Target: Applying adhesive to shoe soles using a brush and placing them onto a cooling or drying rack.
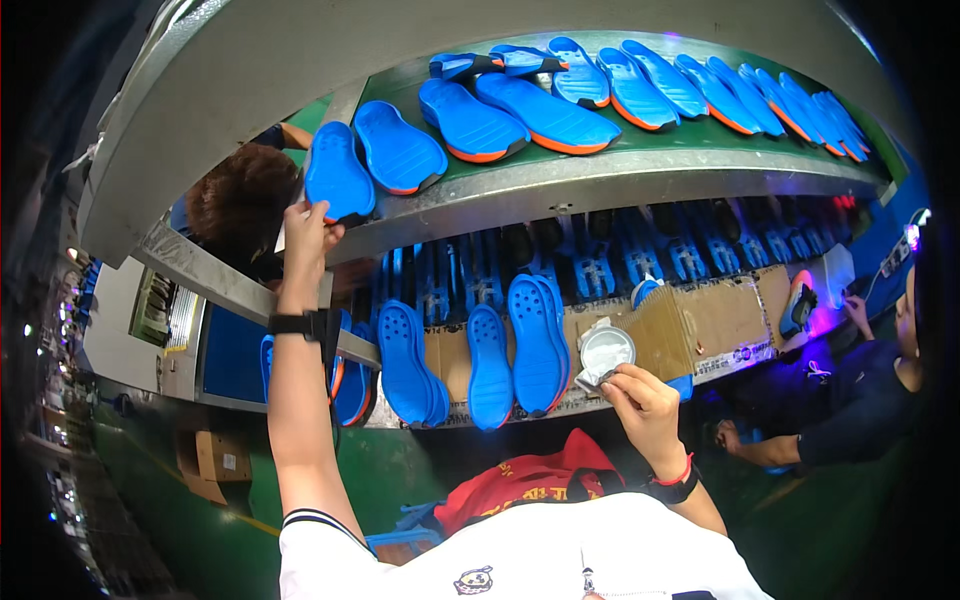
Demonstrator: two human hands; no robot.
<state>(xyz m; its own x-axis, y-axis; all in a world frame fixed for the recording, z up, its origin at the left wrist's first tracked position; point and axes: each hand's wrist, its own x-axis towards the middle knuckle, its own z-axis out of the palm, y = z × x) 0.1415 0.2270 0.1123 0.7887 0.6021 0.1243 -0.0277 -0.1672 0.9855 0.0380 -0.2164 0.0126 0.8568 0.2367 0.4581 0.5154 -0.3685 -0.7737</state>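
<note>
My left hand (312,235) reaches up to the upper shelf. Its fingers are closed on the heel end of a blue shoe sole (338,170) at the left end of the row. Lower down, my right hand (645,405) is closed in a pinch at the near edge of a round white dish (607,350). Whatever the fingertips hold there is too small to make out. Pale material lies in the dish. Left of it, on the cardboard-covered ledge, stand a single blue sole (489,365) and stacked blue soles (535,340).
More blue soles with orange edges (560,115) line the green belt (470,185) above a metal rail (620,180). Dark and blue shoe parts fill the lower rack. A person (240,205) is behind the frame at left; another person's arm (830,440) is at right. A red cloth (530,485) lies below.
</note>
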